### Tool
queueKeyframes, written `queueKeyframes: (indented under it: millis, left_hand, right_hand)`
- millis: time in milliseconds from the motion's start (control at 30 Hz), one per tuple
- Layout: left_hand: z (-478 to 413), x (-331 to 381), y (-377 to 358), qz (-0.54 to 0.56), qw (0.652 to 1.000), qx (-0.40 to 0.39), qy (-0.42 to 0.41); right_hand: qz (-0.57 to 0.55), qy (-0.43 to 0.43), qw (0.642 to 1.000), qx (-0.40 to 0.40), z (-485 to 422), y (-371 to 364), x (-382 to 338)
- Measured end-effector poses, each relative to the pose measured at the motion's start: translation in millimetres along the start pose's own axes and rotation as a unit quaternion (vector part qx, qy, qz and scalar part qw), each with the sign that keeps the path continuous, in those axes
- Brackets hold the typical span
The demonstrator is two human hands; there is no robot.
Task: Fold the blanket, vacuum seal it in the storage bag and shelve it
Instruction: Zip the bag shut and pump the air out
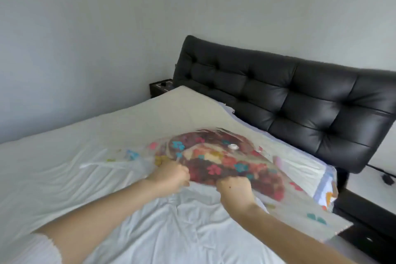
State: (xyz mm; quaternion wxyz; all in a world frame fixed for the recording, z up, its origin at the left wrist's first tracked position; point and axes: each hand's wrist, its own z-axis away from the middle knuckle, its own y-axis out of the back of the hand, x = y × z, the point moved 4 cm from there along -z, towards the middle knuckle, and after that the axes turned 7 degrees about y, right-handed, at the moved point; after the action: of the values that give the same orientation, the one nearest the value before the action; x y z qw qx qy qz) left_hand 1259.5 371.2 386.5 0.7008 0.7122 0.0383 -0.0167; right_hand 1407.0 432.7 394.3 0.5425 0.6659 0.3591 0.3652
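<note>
Bed (90, 156): white sheet, creased, with a beige cover toward the black tufted headboard (300, 100); taken here as the reference landmark. Storage bag (304, 206): clear plastic printed with coloured flowers, lying flat on the bed, nearer the headboard side than the foot, its far end touching a pillow (310, 169) just below the headboard. Blanket (225, 163): dark red patterned bundle, already inside the bag, roughly mid-bed, well short of the bag's edges. Left hand (171, 174): fingers curled, pinching the bag edge nearest the viewer, beside the blanket. Right hand (234, 186): likewise curled and pinching the same edge, just beside the left. White zip strip (102, 164): trailing off the bag toward the side away from the headboard, apparently loose. Valve (233, 146): small white disc on the bag's upper face, over the blanket, headboard side. Judged step: settling the bag and closing it before suction. Recommended practice: pull the edge taut and flat against the bed; keep blanket fabric clear of the seal track; press along the full closure twice; leave the valve facing up and unobstructed. Risk: a wrinkle in the track likely to leak air. Frame blurred; exact finger placement not determinable.
</note>
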Motion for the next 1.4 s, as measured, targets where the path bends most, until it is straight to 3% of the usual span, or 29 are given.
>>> queueKeyframes:
  millis: [67, 133, 300, 400, 533, 633, 700, 767, 867, 900, 967, 1033, 1133, 1267, 1400]
  left_hand:
    - [39.3, 18.3, -72.9, -0.008, 0.993, -0.112, 0.040]
    - [70.3, 32.2, -112.6, 0.009, 0.985, -0.145, 0.092]
    - [151.6, 62.1, -166.1, 0.033, 0.979, -0.183, 0.085]
    - [208.1, 84.3, -194.4, 0.038, 0.988, -0.149, -0.003]
    - [270.1, 118.9, -231.6, 0.073, 0.975, -0.203, -0.048]
    - [279.6, 112.8, -243.2, 0.193, 0.951, -0.241, 0.026]
    - [269.7, 92.0, -231.4, 0.273, 0.938, -0.191, 0.091]
    - [252.3, 64.4, -219.6, 0.318, 0.930, -0.096, 0.157]
    - [218.9, 16.0, -212.5, 0.289, 0.913, 0.084, 0.276]
    - [205.1, -0.1, -216.7, 0.267, 0.903, 0.103, 0.320]
    - [176.2, -25.0, -230.8, 0.232, 0.890, 0.068, 0.385]
    - [146.7, -45.7, -257.4, 0.200, 0.888, -0.013, 0.413]
    - [99.0, -69.9, -289.2, 0.188, 0.892, -0.085, 0.402]
    - [53.3, -52.3, -320.7, 0.265, 0.884, -0.111, 0.368]
    - [81.6, 21.2, -365.7, 0.135, 0.946, -0.143, 0.259]
  right_hand:
    - [-0.012, 0.002, 0.995, -0.097, 40.0, -51.8, -29.1]
    - [-0.019, -0.019, 0.986, -0.165, 70.9, -89.5, -49.1]
    - [-0.025, -0.001, 0.974, -0.227, 136.7, -124.2, -115.7]
    - [-0.030, 0.031, 0.960, -0.277, 178.9, -151.1, -153.3]
    - [-0.071, 0.055, 0.936, -0.340, 235.2, -191.5, -176.7]
    - [-0.136, 0.078, 0.893, -0.422, 251.5, -198.8, -173.4]
    - [-0.194, 0.026, 0.891, -0.409, 238.4, -196.2, -155.2]
    - [-0.194, -0.032, 0.920, -0.339, 213.6, -194.0, -129.3]
    - [-0.141, -0.111, 0.957, -0.226, 177.6, -196.8, -92.0]
    - [-0.135, -0.128, 0.965, -0.184, 165.0, -200.7, -81.5]
    - [-0.118, -0.133, 0.979, -0.104, 134.6, -208.5, -63.1]
    - [-0.095, -0.122, 0.985, -0.071, 99.3, -223.1, -48.1]
    - [-0.047, -0.094, 0.989, -0.108, 42.7, -259.1, -28.5]
    - [-0.040, -0.056, 0.988, -0.140, 24.1, -317.4, 1.5]
    - [-0.028, -0.021, 0.986, -0.164, 104.6, -378.9, 32.6]
